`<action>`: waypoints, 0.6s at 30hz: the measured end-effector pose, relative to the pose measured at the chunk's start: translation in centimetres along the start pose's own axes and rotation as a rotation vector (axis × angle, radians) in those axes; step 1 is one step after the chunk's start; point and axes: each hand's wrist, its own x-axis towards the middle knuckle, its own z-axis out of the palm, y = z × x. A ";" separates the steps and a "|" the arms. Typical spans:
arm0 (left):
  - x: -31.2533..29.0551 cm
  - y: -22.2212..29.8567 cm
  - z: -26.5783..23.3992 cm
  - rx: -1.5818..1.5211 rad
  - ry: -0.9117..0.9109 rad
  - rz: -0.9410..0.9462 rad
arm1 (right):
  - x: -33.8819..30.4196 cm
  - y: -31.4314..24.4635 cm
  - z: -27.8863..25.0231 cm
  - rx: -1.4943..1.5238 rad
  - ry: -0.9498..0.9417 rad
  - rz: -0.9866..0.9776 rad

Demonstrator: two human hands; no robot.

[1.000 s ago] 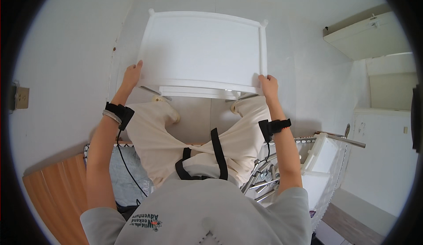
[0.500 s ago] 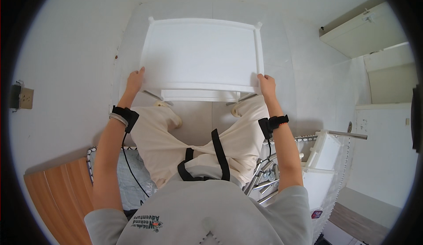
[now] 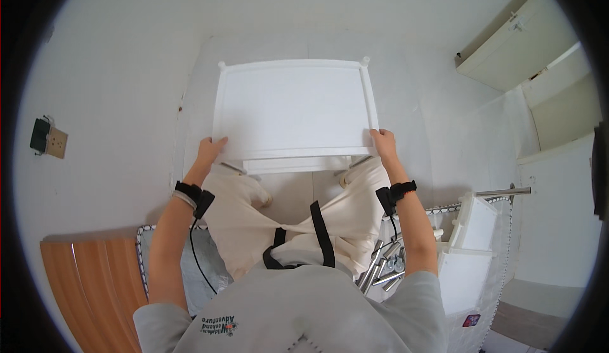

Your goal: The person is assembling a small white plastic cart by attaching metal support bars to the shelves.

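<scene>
A white rectangular shelf panel [image 3: 295,109] with raised edges and knobbed far corners lies level in front of my knees. My left hand [image 3: 212,149] grips its near left edge, thumb on top and fingers hidden beneath. On the opposite side, my right hand [image 3: 383,142] is closed round the near right edge in the same way. Below the panel's front edge shows a second white panel [image 3: 298,164], with metal poles [image 3: 363,161] slanting down at the corners. How the poles join the upper panel is hidden.
Several loose metal tubes [image 3: 384,267] lie by my right hip. More white panels [image 3: 466,277] stand beyond them, with another metal pole [image 3: 504,192] jutting out. A brown wooden board [image 3: 92,277] is at lower left; a wall socket [image 3: 56,143] is at left.
The view has shifted, so the panel and both hands appear lower in the picture. My left hand's thumb now lies further over the panel's edge. Both hands keep their hold.
</scene>
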 end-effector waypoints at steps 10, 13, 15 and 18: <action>3.2 0.9 0.2 -0.044 -0.017 0.019 | 2.4 -1.2 -0.4 0.037 0.006 0.001; 4.5 -0.2 0.8 0.183 0.144 0.109 | 3.3 -0.2 0.5 0.002 0.023 -0.042; 4.8 0.1 0.6 0.238 0.014 0.020 | 3.3 0.0 0.4 0.012 0.012 -0.023; 5.4 -1.0 1.0 0.237 0.128 0.114 | 2.8 -0.9 0.3 -0.033 0.027 -0.012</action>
